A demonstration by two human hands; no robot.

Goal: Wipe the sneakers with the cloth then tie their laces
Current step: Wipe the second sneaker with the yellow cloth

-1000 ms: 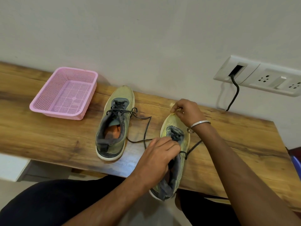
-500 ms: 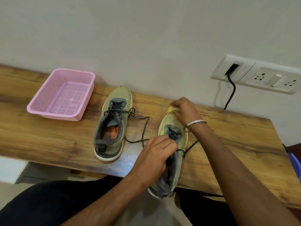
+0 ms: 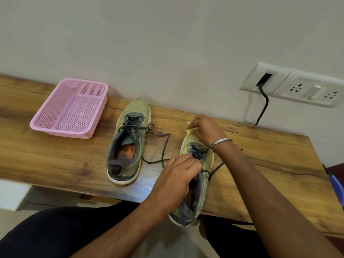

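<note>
Our right hand (image 3: 205, 128) pinched a small crumpled yellow cloth (image 3: 191, 130) against the toe of the near olive-green mesh sneaker with the white sole (image 3: 202, 175). Our left hand (image 3: 178, 175) curled its grip round that sneaker's grey collar and tongue, steadying it. This sneaker lay on the brown wooden table (image 3: 270, 164), heel hanging over the near edge. We judged the cloth soft and light, best held bunched; the sneaker light, upper flexible, sole stiff, so the collar seemed the sound place to hold. Right wrist bent down, forearm across the table; left forearm came up from our lap. The second matching sneaker (image 3: 128, 142) sat to the left, its dark laces (image 3: 163, 146) loose, untied. A pink perforated plastic basket (image 3: 72, 108) stood further left.
</note>
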